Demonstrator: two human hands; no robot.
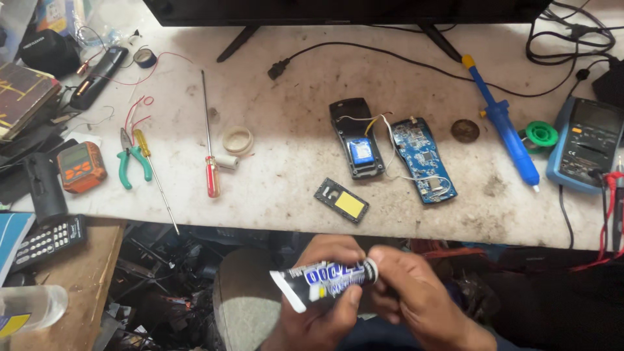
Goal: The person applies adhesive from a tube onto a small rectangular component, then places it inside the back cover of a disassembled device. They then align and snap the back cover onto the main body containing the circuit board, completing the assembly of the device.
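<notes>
Here a stained, pale worktop (292, 149) runs across the view, its near edge above a dark clutter of parts on the floor, with a monitor's feet along the far side. On it lie an opened black handset shell (356, 138) with a blue cell inside, joined by thin wires to a blue circuit board (424, 160) just beside it, and a small black panel with a yellow patch (342, 200) nearer the edge. To the left rest green-handled pliers (132, 160) and a red-handled screwdriver (209, 151); to the right, a blue desoldering pump (504, 123) and a blue multimeter (588, 143). Below the table edge, the left hand (328, 299) is wrapped around a black-and-white glue tube (325, 281), thumb pressed along its underside. The right hand (406, 292) pinches narrowly at the tube's cap end, fingertips closed on it. The tube lies nearly level, its flat crimped end pointing left, its body printed in blue and white.
</notes>
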